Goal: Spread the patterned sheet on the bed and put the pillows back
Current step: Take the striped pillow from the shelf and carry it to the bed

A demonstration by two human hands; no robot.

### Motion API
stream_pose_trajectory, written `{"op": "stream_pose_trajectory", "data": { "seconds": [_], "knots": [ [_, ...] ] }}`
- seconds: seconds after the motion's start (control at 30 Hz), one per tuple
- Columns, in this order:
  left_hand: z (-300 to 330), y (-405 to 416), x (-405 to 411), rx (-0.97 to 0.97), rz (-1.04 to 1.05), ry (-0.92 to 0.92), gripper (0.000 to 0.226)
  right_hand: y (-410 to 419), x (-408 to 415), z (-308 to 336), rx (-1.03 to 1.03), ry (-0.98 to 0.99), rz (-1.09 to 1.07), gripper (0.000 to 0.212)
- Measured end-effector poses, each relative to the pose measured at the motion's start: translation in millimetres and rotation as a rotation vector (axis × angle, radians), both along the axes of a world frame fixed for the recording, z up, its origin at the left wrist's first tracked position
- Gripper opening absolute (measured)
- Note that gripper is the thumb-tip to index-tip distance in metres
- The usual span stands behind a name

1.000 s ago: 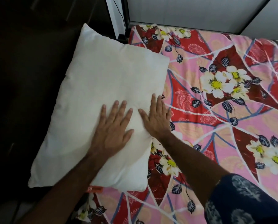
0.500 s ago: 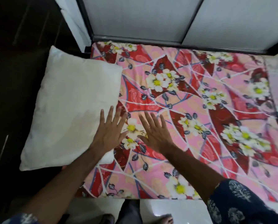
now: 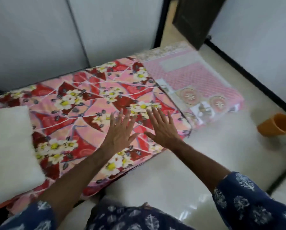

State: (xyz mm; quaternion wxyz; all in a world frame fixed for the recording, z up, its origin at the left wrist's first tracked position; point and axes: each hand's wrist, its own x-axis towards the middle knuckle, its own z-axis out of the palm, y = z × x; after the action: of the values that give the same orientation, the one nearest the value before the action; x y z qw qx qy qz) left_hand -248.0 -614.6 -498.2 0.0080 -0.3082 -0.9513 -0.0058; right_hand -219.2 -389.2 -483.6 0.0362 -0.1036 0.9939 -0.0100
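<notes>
Head camera, looking down over a low bed [image 3: 225,90] on a pale glossy floor [image 3: 180,171]. One patterned sheet [image 3: 82,113], pink and red with white and yellow flowers, lies flat over most of the bed, reaching its near edge. At the bed's right end one strip of uncovered mattress shows, pink with small dots and two round motifs.

Two bare hands reach out over the right part of the sheet, side by side and slightly apart. The left hand [image 3: 119,135] has its fingers straight and spread, palm down, holding nothing. The right hand [image 3: 163,130] is the same: fingers straight and fanned, nothing in its grasp, just inside the sheet's right edge. Motion blur makes it unclear whether the palms touch the cloth or hover just above it.

One white pillow [image 3: 7,151] lies at the left end of the bed, on the sheet, well apart from both hands.

One orange cup [image 3: 278,125] lies tipped on its side on the floor, right of the bed. Both sleeves [image 3: 248,201] are dark blue with white leaf prints.
</notes>
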Motion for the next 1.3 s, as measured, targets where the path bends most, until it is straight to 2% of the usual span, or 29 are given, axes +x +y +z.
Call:
{"op": "stream_pose_trajectory", "data": {
  "seconds": [0.27, 0.5, 0.73, 0.87, 1.07, 1.3],
  "knots": [
    [78, 240, -27, 0.046, -0.274, 0.066, 0.08, 220, 65, 55, 0.003, 0.101, -0.385, 0.092],
    [108, 444, -71, 0.113, -0.521, 0.143, 0.079, 392, 76, 82, 0.055, 0.19, -0.662, 0.092],
    [139, 652, -112, 0.151, -0.77, 0.144, 0.078, 559, 74, 113, 0.146, 0.216, -0.931, 0.092],
    [152, 756, -120, 0.176, -0.888, 0.13, 0.078, 638, 83, 126, 0.113, 0.236, -1.071, 0.093],
    [147, 903, -115, 0.169, -0.992, 0.169, 0.081, 772, 100, 132, 0.102, 0.277, -1.176, 0.092],
    [151, 1088, -101, 0.157, -1.027, 0.131, 0.085, 955, 114, 133, 0.105, 0.234, -1.224, 0.093]
  ]
}}
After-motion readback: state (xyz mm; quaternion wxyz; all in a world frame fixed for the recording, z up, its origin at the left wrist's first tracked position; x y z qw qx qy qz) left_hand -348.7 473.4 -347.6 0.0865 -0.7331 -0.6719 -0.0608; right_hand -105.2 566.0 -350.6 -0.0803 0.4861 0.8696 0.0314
